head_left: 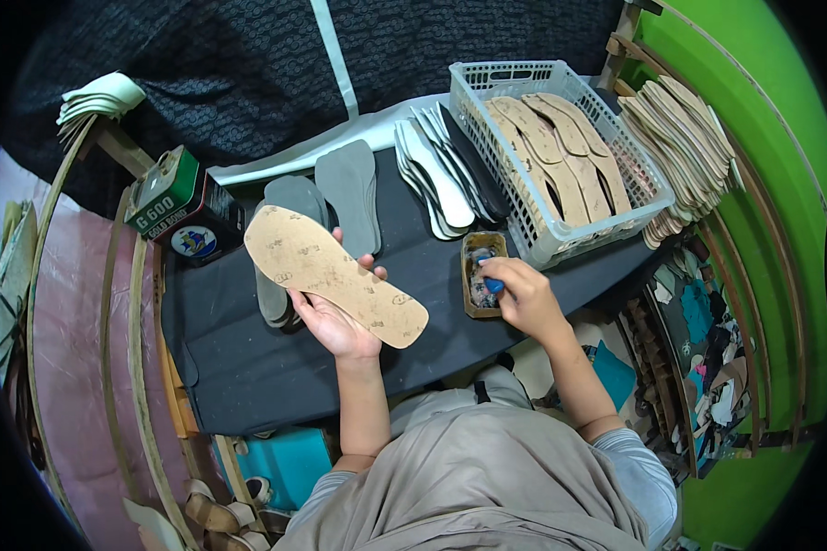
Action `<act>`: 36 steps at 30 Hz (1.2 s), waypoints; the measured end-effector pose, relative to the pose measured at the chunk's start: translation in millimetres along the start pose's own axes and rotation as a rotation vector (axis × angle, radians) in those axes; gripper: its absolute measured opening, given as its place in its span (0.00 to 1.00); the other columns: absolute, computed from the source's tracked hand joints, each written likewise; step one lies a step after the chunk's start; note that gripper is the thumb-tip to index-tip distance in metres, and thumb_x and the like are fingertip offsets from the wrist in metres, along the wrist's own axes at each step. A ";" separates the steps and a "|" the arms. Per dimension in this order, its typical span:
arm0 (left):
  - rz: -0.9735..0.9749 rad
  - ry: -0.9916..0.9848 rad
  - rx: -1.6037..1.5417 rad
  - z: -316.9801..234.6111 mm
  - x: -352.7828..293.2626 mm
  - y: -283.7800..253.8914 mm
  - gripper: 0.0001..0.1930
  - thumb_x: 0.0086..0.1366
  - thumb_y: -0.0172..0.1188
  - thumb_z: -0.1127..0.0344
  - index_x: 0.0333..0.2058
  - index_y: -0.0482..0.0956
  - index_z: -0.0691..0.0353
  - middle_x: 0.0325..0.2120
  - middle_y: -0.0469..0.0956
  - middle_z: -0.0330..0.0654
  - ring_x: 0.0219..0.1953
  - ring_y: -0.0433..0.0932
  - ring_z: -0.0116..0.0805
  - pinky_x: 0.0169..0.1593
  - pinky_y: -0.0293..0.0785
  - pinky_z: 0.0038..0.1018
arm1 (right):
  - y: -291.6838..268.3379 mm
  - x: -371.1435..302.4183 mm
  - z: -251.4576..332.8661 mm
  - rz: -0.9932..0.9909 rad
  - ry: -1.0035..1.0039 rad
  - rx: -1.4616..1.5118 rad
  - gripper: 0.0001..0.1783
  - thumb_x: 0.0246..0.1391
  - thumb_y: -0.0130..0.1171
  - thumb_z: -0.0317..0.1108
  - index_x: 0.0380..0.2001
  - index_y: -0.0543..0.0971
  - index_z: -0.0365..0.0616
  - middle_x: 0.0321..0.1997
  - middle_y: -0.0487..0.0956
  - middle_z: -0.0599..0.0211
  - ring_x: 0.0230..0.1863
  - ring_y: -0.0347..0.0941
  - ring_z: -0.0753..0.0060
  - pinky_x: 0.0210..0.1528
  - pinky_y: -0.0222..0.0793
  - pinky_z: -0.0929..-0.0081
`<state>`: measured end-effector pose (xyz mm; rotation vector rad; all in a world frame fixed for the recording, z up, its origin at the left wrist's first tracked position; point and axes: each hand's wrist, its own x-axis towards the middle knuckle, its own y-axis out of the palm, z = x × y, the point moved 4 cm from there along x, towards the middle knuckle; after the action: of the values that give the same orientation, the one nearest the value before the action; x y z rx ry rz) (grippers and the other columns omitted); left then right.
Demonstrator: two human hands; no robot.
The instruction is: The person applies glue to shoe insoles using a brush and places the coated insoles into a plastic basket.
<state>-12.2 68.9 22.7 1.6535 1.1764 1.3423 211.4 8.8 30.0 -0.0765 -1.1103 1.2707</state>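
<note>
My left hand (pixel 340 323) is closed round a tan insole board (pixel 326 266), with the thumb below it and fingertips showing over its far edge. The board lies tilted, its wide end toward the far left, with small dark marks on its face. My right hand (pixel 524 294) pinches a small tool with a blue handle (pixel 494 286); its working end is hidden. That hand is over a small brown box-like tray (pixel 470 301), whose inside looks stained and dark. Grey insole-shaped pieces (pixel 347 188) lie in stacks beyond the left hand, some partly covered by the board.
A white plastic crate (pixel 560 250) full of tan insoles stands back right, beside a tall stack of insoles (pixel 680 147). White and black sole-shaped pieces (pixel 436 188) lie left of the crate. A green and black can (pixel 182 207) stands at the dark table's (pixel 248 386) left end.
</note>
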 end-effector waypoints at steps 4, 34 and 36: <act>-0.015 -0.103 0.035 20.2 2.3 5.2 0.30 0.67 0.29 0.42 0.62 0.55 0.50 0.59 0.60 0.47 0.43 0.74 0.49 0.45 0.72 0.45 | -2.3 -17.3 -12.5 0.074 0.069 0.022 0.22 0.35 0.51 0.12 0.37 0.77 0.42 0.40 0.78 0.58 0.43 0.74 0.56 0.46 0.72 0.69; 0.016 -0.066 0.687 138.6 3.3 69.8 0.31 0.65 0.44 0.61 0.64 0.43 0.48 0.48 0.65 0.53 0.47 0.69 0.45 0.48 0.69 0.41 | -123.0 107.3 -115.7 0.035 0.279 -0.052 0.51 0.42 0.67 0.38 0.59 0.48 0.24 0.45 0.71 0.38 0.41 0.76 0.52 0.40 0.74 0.68; -0.033 -0.062 0.681 137.5 -2.5 66.3 0.30 0.64 0.43 0.60 0.63 0.46 0.52 0.44 0.68 0.52 0.42 0.71 0.43 0.47 0.69 0.40 | -118.2 118.5 -131.8 0.114 0.352 -0.170 0.53 0.42 0.66 0.43 0.57 0.47 0.18 0.47 0.70 0.30 0.42 0.75 0.43 0.41 0.73 0.65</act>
<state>136.1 47.1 51.5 2.0978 1.7366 0.9005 373.1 125.0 105.7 -0.4793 -0.9144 1.2043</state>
